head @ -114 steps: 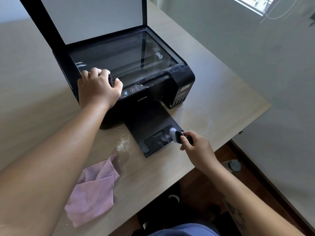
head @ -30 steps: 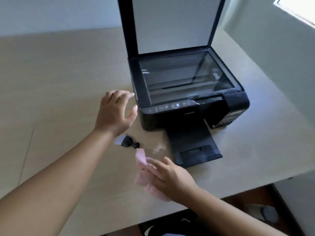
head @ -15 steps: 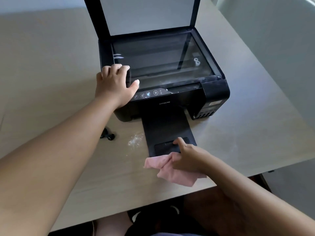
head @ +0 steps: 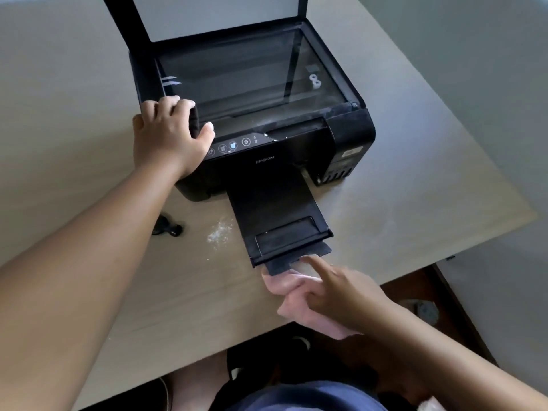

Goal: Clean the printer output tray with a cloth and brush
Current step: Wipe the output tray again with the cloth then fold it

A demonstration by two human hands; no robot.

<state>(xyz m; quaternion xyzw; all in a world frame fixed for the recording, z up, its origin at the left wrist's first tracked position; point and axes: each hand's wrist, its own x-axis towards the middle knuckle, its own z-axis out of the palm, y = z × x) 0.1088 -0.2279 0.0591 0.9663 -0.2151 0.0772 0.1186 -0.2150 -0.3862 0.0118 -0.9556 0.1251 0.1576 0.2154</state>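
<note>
At six o'clock, the right hand (head: pixel 341 298) is bunching the pink cloth (head: pixel 299 307) under curled fingers, forefinger extended onto the tray's extension flap (head: pixel 296 258). Best to be supporting the flap from beneath while wiping outward. The output tray (head: pixel 278 212) is lying ahead; half a second ago that flap was retracted. At eleven o'clock, the left hand (head: pixel 169 137) is clamping the printer (head: pixel 350 129) corner, the brush (head: pixel 169 228) lying idle.
</note>
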